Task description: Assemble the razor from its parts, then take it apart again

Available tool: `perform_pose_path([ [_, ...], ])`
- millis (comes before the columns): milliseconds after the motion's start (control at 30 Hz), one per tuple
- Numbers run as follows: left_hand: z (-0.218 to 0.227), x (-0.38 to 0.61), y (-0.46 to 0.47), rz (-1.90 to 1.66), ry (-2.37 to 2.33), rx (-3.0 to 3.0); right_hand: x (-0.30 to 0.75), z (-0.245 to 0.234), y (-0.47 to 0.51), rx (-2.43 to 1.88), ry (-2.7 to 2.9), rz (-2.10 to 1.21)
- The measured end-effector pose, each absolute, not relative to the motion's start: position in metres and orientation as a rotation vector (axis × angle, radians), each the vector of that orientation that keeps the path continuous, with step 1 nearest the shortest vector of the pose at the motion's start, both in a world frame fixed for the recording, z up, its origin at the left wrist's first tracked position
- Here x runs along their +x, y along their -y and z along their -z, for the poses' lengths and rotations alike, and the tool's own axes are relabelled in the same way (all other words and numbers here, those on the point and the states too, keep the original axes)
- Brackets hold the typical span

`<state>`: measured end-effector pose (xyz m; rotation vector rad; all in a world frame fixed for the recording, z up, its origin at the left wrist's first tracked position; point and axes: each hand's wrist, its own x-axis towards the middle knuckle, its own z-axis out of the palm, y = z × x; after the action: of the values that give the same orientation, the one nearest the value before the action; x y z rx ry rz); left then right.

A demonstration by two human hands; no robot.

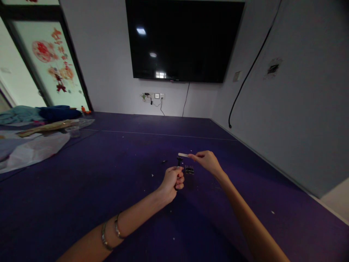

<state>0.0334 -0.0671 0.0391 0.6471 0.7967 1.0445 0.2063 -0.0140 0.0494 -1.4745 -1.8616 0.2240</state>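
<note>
- Head view: the left hand [171, 182] is clenched around a black-handled tool [179, 161], mid-surface.
- The right hand [207, 161] pinches a pale flat stick [183, 155] by the tool's head; contact unclear.
- A small dark object [189, 170] lies between the hands.
- The purple surface [141, 145] stretches to its far and right edges; plastic sheeting [35, 153] covers the left edge.
- Red door lettering [62, 49] is too blurred to read.

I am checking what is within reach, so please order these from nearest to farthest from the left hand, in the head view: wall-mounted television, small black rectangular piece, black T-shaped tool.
1. Black T-shaped tool: gripped in the left hand.
2. Small black rectangular piece: just to its right, on the purple surface.
3. Wall-mounted television: far ahead, high on the wall.
</note>
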Motion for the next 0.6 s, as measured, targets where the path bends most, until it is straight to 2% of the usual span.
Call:
perform_pose_path([
  [200,-0.0404,0.0325,0.0659,-1.065,-0.786,0.662,0.2142,-0.0448,0.0134,-1.42,1.897,-0.518],
  [600,-0.0355,0.0316,0.0661,-1.038,-0.753,0.678,0.2165,-0.0439,0.0128,-1.451,1.766,-0.467],
])
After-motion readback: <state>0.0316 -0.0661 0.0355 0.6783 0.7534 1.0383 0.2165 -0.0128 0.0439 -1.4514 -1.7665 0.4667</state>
